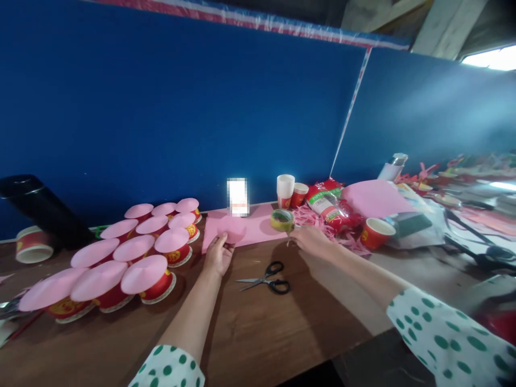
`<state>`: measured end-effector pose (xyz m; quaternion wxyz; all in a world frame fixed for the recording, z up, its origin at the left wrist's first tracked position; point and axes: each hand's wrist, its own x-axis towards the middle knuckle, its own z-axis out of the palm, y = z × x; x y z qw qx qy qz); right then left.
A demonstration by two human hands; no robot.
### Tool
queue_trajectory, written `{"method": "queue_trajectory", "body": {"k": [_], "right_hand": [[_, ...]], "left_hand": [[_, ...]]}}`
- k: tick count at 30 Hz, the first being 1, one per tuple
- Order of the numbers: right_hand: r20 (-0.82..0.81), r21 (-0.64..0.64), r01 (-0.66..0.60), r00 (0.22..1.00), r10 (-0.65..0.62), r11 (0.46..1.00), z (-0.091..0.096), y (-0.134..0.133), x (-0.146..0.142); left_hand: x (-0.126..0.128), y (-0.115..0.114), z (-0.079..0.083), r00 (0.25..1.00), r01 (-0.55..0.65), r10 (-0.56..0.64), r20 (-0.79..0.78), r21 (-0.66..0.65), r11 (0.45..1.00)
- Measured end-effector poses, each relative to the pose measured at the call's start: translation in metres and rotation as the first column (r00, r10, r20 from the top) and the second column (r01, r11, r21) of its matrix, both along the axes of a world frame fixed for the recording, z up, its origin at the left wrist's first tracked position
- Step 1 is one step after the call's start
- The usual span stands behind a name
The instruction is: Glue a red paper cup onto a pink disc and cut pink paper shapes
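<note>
My left hand pinches the edge of a round pink paper piece, which blends into the pink sheets behind it. Beside a roll of yellow-green tape, my right hand has its fingers drawn together; anything small in them is too blurred to name. A pair of black-handled scissors lies on the brown table between my forearms, blades parted and pointing left. On the left stand several upside-down red paper cups, each topped with a shallow pink paper cone.
Pink paper shreds, a red plastic package and an upright red cup sit at the right. White cups stand near the blue partition. A black bottle leans at far left, by a cup on its side.
</note>
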<state>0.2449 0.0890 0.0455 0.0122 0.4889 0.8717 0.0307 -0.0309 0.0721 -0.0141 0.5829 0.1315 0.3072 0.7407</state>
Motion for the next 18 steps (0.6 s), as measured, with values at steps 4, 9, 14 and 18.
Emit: {"method": "queue_trajectory", "body": {"k": [4,9,14,18], "right_hand": [[0.062,0.069,-0.081,0.995,0.076,0.994,-0.014,-0.016,0.004],[0.057,0.16,0.034,0.997,-0.044,0.986,-0.015,-0.017,0.016],[-0.06,0.153,-0.098,0.992,0.108,0.983,-0.005,-0.031,-0.019],[-0.154,0.092,-0.332,0.927,0.343,0.939,-0.003,-0.047,-0.064]], "left_hand": [[0.0,-0.001,0.001,1.0,0.005,-0.005,-0.006,-0.005,1.0],[0.001,-0.001,0.001,1.0,0.009,-0.009,-0.016,-0.002,1.0],[0.001,0.0,0.0,1.0,0.001,-0.001,-0.019,-0.002,1.0],[0.002,-0.001,0.002,1.0,0.004,-0.004,-0.024,0.006,1.0]]}}
